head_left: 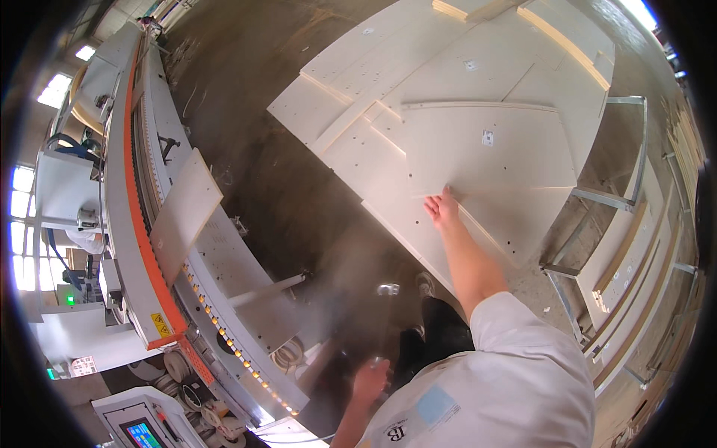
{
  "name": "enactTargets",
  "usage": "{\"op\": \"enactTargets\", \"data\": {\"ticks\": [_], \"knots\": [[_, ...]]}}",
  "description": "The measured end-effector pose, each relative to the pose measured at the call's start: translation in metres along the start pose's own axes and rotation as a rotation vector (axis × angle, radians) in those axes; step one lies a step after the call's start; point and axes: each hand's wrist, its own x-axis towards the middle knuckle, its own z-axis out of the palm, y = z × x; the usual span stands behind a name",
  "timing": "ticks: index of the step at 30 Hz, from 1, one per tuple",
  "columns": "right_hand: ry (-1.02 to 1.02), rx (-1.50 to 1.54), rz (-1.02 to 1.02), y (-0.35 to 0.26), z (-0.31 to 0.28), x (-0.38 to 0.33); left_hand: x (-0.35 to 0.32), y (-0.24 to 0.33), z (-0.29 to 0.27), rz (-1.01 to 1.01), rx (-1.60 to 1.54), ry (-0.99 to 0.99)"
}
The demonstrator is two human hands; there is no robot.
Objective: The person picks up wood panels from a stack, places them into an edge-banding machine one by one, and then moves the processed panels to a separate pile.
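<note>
Evidently had right hand (441, 209) at near edge of top board (485, 160), lying toward right edge of stack (347, 71); could not tell whether gripping. Held left hand (371, 381) low, apart from stack, with grip unclear. Judged best to grasp edge squarely, board level.

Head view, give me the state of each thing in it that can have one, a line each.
Top panel, lying flat
Panel stack, unevenly layered
Right hand, at the top panel's edge, fingers bent; grip unclear
Left hand, lowered, slightly blurred; grip unclear
Board, resting on the long machine
Control screen, lit
Green light, lit
</note>
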Motion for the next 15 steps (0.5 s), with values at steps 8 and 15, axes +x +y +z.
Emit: {"op": "enactTargets", "data": {"ticks": [8, 15], "knots": [[0.071, -0.315, 0.155, 0.018, -0.148, -0.139, 0.054, -0.015, 0.012, -0.042, -0.665, -0.119], [-0.247, -0.239, 0.369, 0.077, -0.186, -0.287, 0.092, 0.03, 0.015, 0.235, -1.014, -0.267]]}}
